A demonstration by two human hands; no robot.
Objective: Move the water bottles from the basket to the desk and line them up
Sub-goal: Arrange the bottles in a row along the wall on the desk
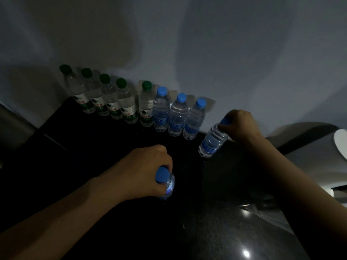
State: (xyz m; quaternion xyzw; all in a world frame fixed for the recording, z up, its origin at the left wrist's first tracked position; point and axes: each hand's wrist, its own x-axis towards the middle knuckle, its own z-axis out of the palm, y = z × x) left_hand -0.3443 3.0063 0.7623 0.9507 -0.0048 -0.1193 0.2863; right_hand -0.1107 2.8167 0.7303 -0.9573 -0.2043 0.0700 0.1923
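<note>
Lighting is dim throughout the head view, and fine detail on the labels cannot be read.

Bench: dark, glossy surface, set against a pale wall. A bright spot of reflected light shows on it at lower right.

Row along the wall: eight bottles stand upright at the back of the bench. The five green-capped bottles take the left part of the row, and the three blue-capped bottles follow directly on their right. Neighbours stand touching or just beside one another, with a slightly wider gap between the fourth and fifth green caps.

Left hand: over the middle of the bench, in front of the row and well apart from it. Its fingers are curled round the neck of the near bottle, just under the blue cap. This bottle is seen almost from above, and the hand hides much of it. Whether its base rests on the bench cannot be told.

Right hand: at the right end of the row, near the wall. Its fingers are closed over the blue cap of the tilted bottle. This bottle leans with its cap to the right and its base down to the left, near the last standing blue-capped bottle but apart from it. The base is at the bench surface; contact cannot be confirmed.

White object: rounded, at the right edge, beyond the bench; it cannot be identified.
</note>
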